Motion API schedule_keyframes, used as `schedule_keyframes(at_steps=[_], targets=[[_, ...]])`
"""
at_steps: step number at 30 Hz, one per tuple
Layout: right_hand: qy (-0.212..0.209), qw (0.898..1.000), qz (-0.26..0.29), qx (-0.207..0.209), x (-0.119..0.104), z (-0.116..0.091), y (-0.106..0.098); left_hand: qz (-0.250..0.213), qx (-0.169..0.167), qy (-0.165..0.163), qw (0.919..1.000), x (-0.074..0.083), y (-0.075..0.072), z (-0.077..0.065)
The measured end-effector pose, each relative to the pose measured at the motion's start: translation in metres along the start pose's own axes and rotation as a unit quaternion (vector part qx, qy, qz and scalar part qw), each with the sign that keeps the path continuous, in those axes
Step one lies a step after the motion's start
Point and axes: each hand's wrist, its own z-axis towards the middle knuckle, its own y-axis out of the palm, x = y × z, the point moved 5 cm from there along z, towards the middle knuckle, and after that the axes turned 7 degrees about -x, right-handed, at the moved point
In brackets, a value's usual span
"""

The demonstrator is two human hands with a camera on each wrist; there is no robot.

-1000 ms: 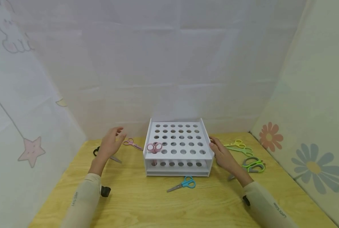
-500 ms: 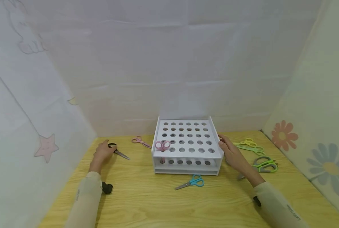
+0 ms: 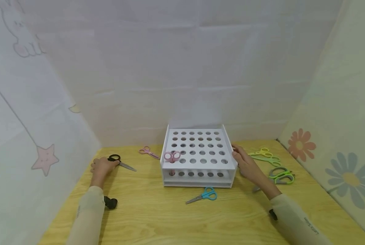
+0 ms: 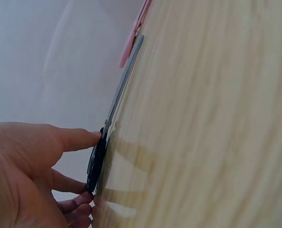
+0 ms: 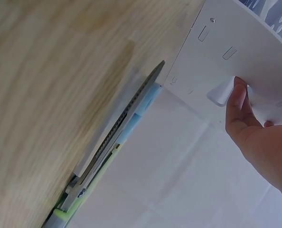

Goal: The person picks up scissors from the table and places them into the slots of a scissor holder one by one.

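A pair of black-handled scissors [image 3: 125, 165] lies on the table at the left. My left hand [image 3: 102, 168] pinches its handles; in the left wrist view the thumb is at one end of the black handle [image 4: 97, 159] and the fingers at the other. A white two-tier rack [image 3: 200, 165] with rows of round holes stands in the middle. Pink scissors [image 3: 172, 156] stand upright in a front-left hole of it. My right hand [image 3: 246, 164] grips the rack's right side panel [image 5: 198, 61], fingers at its cut-out. Part of the grip is hidden behind the panel.
Another pair of pink scissors [image 3: 149, 152] lies left of the rack, and blue scissors [image 3: 202, 195] lie before it. Yellow scissors [image 3: 263, 152], light green scissors [image 3: 269, 159] and grey-and-green scissors [image 3: 279, 177] lie at the right. Cloth walls [image 3: 139, 68] surround the table.
My left hand has come down from the air onto the black scissors' handles. The right hand stays on the rack's side. The head view has shifted slightly.
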Motion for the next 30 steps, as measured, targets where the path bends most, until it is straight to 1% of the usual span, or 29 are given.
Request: schedule_keyframes(at_steps=[5, 8, 14, 18, 21, 25, 28, 30], targets=[[-0.004, 1.0, 0.0, -0.004, 0.001, 0.0, 0.003, -0.024, 0.007, -0.006, 0.9997, -0.007, -0.001, -0.001], [-0.006, 1.0, 0.001, -0.002, 0.0, 0.0, 0.002, -0.026, 0.006, -0.005, 0.9996, -0.008, -0.002, 0.0], [-0.004, 1.0, 0.004, -0.004, -0.001, -0.002, 0.0, -0.016, -0.01, -0.011, 0.9998, -0.008, -0.002, 0.005], [0.0, 1.0, 0.006, -0.004, 0.0, -0.002, 0.0, -0.029, -0.018, -0.008, 0.9994, -0.007, -0.003, 0.007], [0.001, 1.0, 0.004, -0.003, 0.0, -0.002, 0.0, -0.071, -0.031, -0.004, 0.997, -0.006, -0.001, 0.009], [-0.001, 1.0, 0.005, -0.003, -0.002, -0.002, 0.001, -0.137, -0.051, 0.001, 0.9892, -0.006, 0.001, 0.01], [-0.001, 1.0, 0.005, -0.002, -0.004, -0.002, 0.001, -0.193, -0.063, 0.0, 0.9791, -0.005, 0.0, 0.01], [-0.002, 1.0, 0.0, -0.001, -0.005, -0.002, 0.0, -0.245, -0.074, 0.005, 0.9666, -0.002, -0.001, 0.01]])
